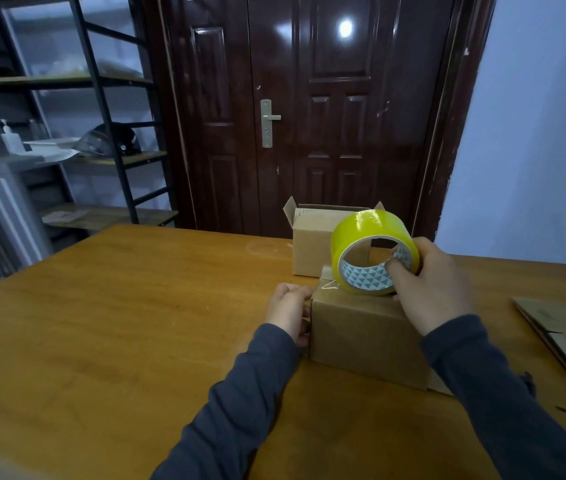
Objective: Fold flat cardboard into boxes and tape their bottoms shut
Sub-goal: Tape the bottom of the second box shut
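the right hand point(430, 285) grips a yellow tape roll point(371, 252), thumb hooked inside its patterned core and fingers curled round the outer rim. the roll stands on edge, its lower rim resting on the top of a closed cardboard box point(368, 337) that sits directly beneath this hand. a thin strip of tape seems to run from the roll down to the box's top left corner, though it is hard to make out.

the left hand point(290, 310) presses against the left side of the same box, fingers curled against the cardboard at the upper corner; whether they pinch anything cannot be told.

just beyond the right hand, behind the roll, stands a second box point(311, 244) with its top flaps open. to the right of the right hand, well apart, lies a stack of flat cardboard point(558, 327) on the wooden table point(119, 323). both forearms wear dark sleeves point(503, 403).
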`<state>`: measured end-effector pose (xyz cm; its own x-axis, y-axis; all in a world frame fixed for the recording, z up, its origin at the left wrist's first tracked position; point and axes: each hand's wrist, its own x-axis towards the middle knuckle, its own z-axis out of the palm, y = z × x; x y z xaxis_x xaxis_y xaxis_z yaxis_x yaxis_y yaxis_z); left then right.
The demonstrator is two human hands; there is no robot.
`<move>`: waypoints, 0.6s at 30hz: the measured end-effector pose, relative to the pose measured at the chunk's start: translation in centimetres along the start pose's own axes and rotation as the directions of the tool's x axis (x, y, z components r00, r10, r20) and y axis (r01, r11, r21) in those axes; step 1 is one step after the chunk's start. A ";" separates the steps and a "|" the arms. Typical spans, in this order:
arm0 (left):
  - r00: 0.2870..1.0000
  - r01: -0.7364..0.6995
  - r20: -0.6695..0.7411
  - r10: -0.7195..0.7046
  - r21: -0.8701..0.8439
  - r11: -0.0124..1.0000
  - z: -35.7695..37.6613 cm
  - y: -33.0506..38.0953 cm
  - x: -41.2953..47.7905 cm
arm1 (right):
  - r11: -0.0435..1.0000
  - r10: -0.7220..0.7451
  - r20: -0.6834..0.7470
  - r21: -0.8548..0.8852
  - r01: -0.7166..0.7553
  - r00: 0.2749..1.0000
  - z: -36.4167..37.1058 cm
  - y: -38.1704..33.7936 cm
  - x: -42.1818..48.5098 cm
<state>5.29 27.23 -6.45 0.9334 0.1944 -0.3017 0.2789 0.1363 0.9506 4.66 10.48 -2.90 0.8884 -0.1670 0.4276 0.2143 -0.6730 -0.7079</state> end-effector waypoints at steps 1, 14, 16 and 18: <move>1.000 0.001 -0.004 -0.001 0.013 1.000 0.1 0.0 -0.1 | 1.000 -0.001 -0.005 0.004 0.001 1.000 0.0 0.0 0.0; 0.876 -0.329 0.310 0.369 -0.174 0.928 0.8 -1.7 0.0 | 0.999 -0.005 -0.037 0.043 0.007 0.999 -0.1 0.1 -0.1; 0.883 -0.148 0.378 0.277 -0.336 0.930 0.4 -1.5 -0.2 | 0.998 0.005 -0.006 0.056 -0.005 1.000 -0.3 0.2 -0.1; 0.912 -0.129 0.340 0.230 -0.294 0.947 0.2 -1.3 -0.3 | 0.999 0.016 0.063 0.041 -0.019 0.998 -0.5 0.1 -0.2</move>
<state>4.71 26.83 -7.59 0.9920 -0.1220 -0.0318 0.0773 0.3896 0.9178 4.32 10.09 -2.77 0.9155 -0.1321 0.3799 0.2140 -0.6398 -0.7381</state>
